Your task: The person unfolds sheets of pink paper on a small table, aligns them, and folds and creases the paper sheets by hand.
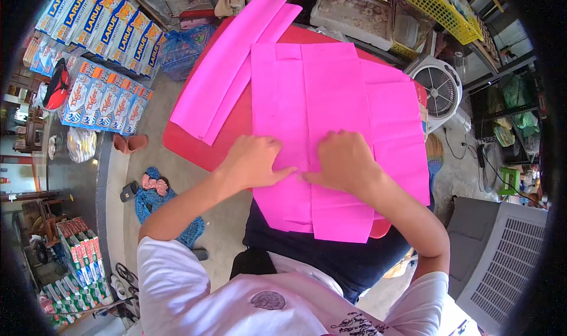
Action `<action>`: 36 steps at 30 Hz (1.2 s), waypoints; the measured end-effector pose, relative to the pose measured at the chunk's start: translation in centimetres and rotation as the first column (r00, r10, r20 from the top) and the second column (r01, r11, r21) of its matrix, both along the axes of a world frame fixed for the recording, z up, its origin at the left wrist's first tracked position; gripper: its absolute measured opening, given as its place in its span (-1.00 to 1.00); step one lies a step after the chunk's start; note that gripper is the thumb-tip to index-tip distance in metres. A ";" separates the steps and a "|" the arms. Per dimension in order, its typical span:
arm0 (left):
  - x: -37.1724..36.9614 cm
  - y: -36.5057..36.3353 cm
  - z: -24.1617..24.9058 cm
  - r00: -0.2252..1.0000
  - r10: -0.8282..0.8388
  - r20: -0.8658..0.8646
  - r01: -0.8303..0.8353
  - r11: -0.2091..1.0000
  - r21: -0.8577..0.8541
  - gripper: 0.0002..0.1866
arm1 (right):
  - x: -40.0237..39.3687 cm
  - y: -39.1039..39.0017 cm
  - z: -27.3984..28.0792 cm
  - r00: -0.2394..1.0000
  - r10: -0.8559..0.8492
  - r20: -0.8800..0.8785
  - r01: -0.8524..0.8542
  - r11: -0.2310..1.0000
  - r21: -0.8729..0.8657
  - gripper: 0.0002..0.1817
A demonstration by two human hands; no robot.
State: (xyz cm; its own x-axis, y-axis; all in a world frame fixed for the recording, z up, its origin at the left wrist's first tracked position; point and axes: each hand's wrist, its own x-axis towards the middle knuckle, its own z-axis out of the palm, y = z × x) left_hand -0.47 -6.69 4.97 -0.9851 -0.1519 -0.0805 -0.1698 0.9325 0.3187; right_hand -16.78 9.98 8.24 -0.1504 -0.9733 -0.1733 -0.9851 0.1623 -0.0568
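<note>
A large pink folded sheet, paper-like [336, 105], lies over a red table [189, 141], with creases and overlapping flaps. My left hand [251, 161] rests on its left part, fingers curled and thumb stretched toward the middle crease. Just right of that crease my right hand [345, 161] presses down, fingers also curled and its thumb pointing at the left one. Both hands seem to grip or press the sheet; the fingertips are hidden. Beyond my left hand lies a second pink folded piece [230, 70], long and narrow, slanting across the table.
Stacked Larue boxes [106, 26] and Tiger boxes [106, 96] stand at upper left. A fan [437, 91] is right of the table, below a yellow basket [443, 11]. A grey vented appliance [502, 259] stands lower right. Blue cloth [153, 203] lies on the floor.
</note>
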 end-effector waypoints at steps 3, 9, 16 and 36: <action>1.0 1.1 -1.9 0.992 0.087 -0.092 -0.089 0.996 -0.022 -0.51 | 1.2 1.4 0.0 1.000 -0.015 0.013 0.013 0.990 0.140 -0.34; 1.0 2.1 -2.0 0.972 0.196 -0.131 -0.196 0.980 0.008 -0.61 | 3.3 3.5 -0.5 0.989 -0.088 0.120 0.067 0.983 0.171 -0.47; 1.3 2.2 -3.2 0.936 0.239 -0.260 -0.230 0.971 0.064 -0.68 | 5.3 5.2 -1.5 0.990 -0.106 0.089 0.100 0.992 0.072 -0.63; 14.7 14.0 -7.4 0.835 0.498 0.234 -0.506 0.528 0.682 -0.85 | 18.8 20.5 -10.2 -0.826 -0.072 0.559 0.495 0.380 0.781 -0.73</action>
State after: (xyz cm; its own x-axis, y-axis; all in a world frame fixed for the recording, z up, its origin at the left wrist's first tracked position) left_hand 14.25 7.33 -2.40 -0.7632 -0.5151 -0.3901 -0.5448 0.1885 0.8171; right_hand 2.04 30.53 -1.95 -0.3114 -0.5192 -0.7959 0.9094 0.0801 -0.4080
